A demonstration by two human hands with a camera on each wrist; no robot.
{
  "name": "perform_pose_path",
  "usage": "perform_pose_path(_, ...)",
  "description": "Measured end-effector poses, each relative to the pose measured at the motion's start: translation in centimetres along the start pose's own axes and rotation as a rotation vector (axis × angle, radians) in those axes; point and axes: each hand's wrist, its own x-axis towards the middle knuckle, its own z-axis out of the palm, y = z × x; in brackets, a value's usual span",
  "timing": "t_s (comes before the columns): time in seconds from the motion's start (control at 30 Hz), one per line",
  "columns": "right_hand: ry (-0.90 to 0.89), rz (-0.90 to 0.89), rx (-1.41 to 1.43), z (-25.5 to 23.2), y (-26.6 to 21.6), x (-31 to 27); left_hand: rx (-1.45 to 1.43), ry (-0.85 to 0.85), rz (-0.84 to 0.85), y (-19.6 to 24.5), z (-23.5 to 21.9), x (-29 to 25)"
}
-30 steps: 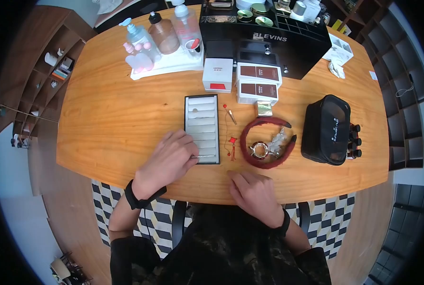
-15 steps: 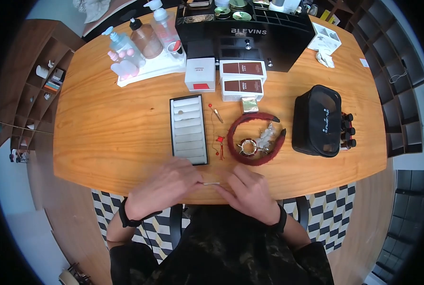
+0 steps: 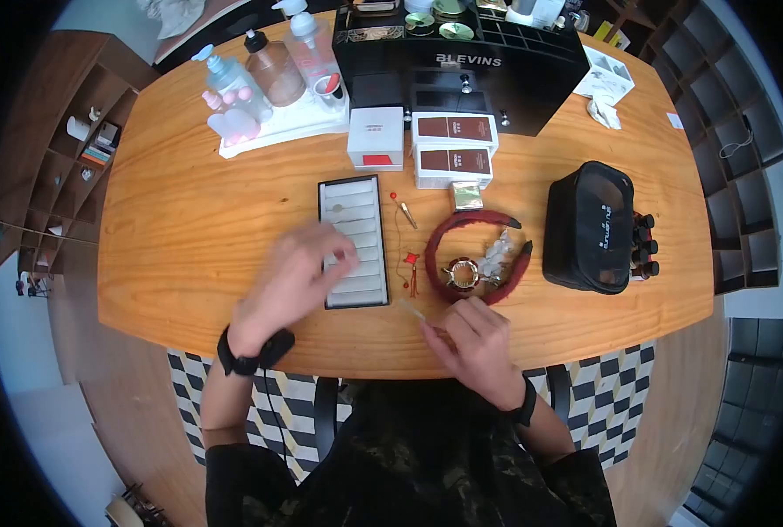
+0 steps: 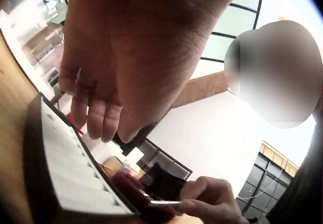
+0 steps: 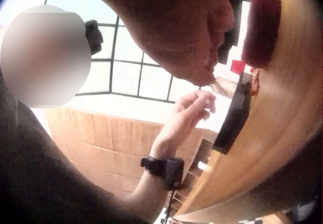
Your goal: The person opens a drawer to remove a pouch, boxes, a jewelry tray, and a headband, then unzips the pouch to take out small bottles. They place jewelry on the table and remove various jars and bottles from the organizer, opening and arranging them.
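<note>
In the head view a black-edged tray (image 3: pixel 355 228) with pale padded rows lies on the wooden table. My left hand (image 3: pixel 293 277), blurred, hovers over the tray's lower left part; its fingers are relaxed and hold nothing in the left wrist view (image 4: pixel 101 98). My right hand (image 3: pixel 477 347) is near the table's front edge, its thumb and fingers pinching a thin pale strip (image 3: pixel 413 309) that points toward the tray. The strip (image 4: pixel 164 202) also shows between those fingertips in the left wrist view. One small round thing (image 3: pixel 338 208) sits in an upper row of the tray.
Right of the tray lie a red-tasselled cord (image 3: pixel 412 260) and a dark red headband (image 3: pixel 435 250) around a hair clip (image 3: pixel 463 274). A black pouch (image 3: pixel 589 228) stands farther right. Behind are small boxes (image 3: pixel 377 139), a bottle tray (image 3: pixel 295 130) and a black organizer (image 3: pixel 462 83).
The left hand has let go of the thin strip and moved up over the tray. The right hand now holds the strip alone, slightly farther right.
</note>
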Motion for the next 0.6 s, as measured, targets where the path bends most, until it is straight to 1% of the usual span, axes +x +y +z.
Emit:
perform_pose_path(0.03, -0.005, -0.006, 0.001, 0.2, 0.0, 0.1, -0.001, 0.006, -0.005, -0.7, -0.2, 0.7)
perform_pose_path(0.1, 0.042, -0.029, -0.111, 0.6, 0.2, 0.5, 0.094, 0.094, -0.065, -1.8, -0.6, 1.9)
perform_pose_path(0.13, 0.042, -0.035, -0.111, 0.7, 0.3, 0.6, 0.095, 0.099, -0.066, -2.1, -0.6, 2.2)
perform_pose_path(0.2, 0.006, -0.025, -0.204, 0.9, 0.3, 0.3, 0.129, 0.098, -0.025, -2.5, -0.2, 2.7)
perform_pose_path(0.33, -0.042, 0.004, -0.251, 1.4, 0.3, 0.0, 0.192, 0.091, 0.000, -3.4, 0.7, 3.0)
perform_pose_path(0.4, -0.103, 0.024, -0.317, 1.7, 0.3, -0.4, 0.288, 0.103, 0.004, -3.7, 0.9, 3.0)
perform_pose_path(0.53, -0.101, 0.053, -0.313, 2.0, -0.1, -0.5, 0.331, 0.105, 0.028, -3.9, 0.7, 3.0)
perform_pose_path(0.6, -0.106, 0.055, -0.306, 2.1, -0.3, -0.6, 0.350, 0.074, 0.049, -3.9, 0.5, 3.1)
